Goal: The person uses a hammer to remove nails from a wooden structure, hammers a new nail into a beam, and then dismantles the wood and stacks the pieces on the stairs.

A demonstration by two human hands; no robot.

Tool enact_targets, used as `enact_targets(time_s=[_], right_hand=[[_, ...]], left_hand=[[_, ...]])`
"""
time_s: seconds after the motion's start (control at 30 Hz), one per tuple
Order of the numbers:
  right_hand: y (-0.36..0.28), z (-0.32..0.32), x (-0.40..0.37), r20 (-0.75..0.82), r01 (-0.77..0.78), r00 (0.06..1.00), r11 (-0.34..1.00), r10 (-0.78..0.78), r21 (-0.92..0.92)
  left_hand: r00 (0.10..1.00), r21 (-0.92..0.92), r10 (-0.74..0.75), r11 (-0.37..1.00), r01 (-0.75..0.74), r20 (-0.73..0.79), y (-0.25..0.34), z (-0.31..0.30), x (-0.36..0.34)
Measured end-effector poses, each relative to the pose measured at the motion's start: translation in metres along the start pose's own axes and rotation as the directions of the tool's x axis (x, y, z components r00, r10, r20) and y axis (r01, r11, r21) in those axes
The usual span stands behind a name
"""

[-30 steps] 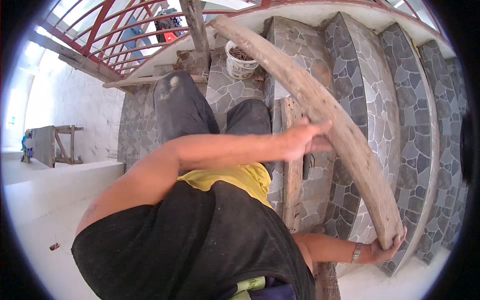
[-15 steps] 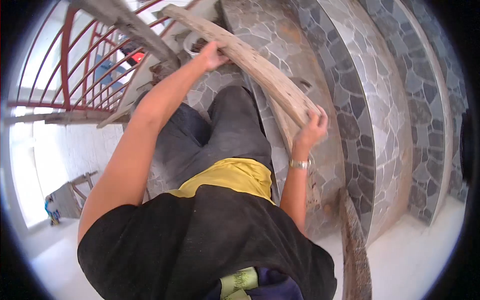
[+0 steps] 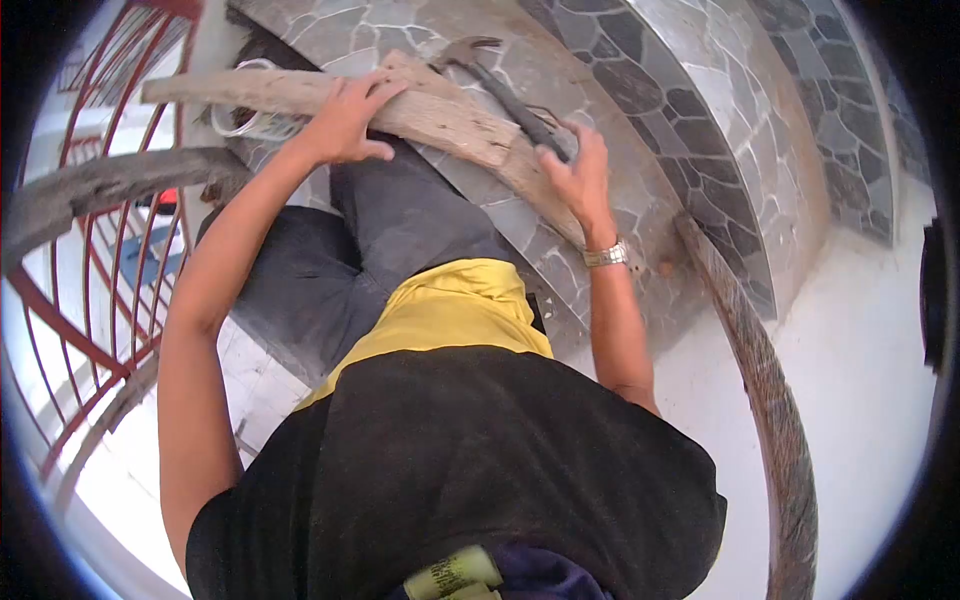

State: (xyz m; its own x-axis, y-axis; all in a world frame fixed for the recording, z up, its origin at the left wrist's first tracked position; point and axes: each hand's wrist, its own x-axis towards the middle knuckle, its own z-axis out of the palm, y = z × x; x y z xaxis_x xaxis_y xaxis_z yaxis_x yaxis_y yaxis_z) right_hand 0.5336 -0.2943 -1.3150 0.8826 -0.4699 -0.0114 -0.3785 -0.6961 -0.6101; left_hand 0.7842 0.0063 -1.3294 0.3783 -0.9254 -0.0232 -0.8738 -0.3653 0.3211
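Observation:
A weathered wooden plank [image 3: 440,125] lies across my thigh and the stone-patterned step. My left hand [image 3: 345,120] rests on top of it, fingers spread and thumb sticking out to the side. Under and beyond this plank, a second length of wood [image 3: 545,195] slants towards my right wrist. A claw hammer [image 3: 510,103] lies over the step, its dark head pointing away from me. The fingers and thumb of my right hand [image 3: 580,178] are closed around the lower end of its handle.
A white bucket [image 3: 232,122] stands behind the plank's left end. Red metal railings [image 3: 125,240] are at the left, with a rough beam [image 3: 120,185] in front of them. Stone-patterned stairs [image 3: 690,120] rise at the right. A long timber [image 3: 755,370] leans near my right elbow.
The plank, held up in both hands earlier, is now lower and turned more level. My right hand has left it and taken hold of the hammer. My left hand has loosened and spread.

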Motion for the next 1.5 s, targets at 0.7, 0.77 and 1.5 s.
enact_targets(time_s=[0.7,0.77,1.5], right_hand=[[0.1,-0.026,-0.076,0.166,0.114,0.983,0.973,-0.081,-0.199],[0.095,-0.023,-0.074,0.17,0.098,0.984,0.964,-0.057,-0.246],[0.068,-0.001,-0.045,0.226,0.15,0.973,0.859,-0.041,-0.49]], left_hand=[[0.983,0.047,-0.086,0.996,0.079,0.164,0.011,-0.005,0.028],[0.977,0.046,-0.091,0.995,0.084,0.195,0.006,-0.003,0.034],[0.995,-0.265,-0.001,0.964,0.028,0.101,0.091,-0.051,0.057]])
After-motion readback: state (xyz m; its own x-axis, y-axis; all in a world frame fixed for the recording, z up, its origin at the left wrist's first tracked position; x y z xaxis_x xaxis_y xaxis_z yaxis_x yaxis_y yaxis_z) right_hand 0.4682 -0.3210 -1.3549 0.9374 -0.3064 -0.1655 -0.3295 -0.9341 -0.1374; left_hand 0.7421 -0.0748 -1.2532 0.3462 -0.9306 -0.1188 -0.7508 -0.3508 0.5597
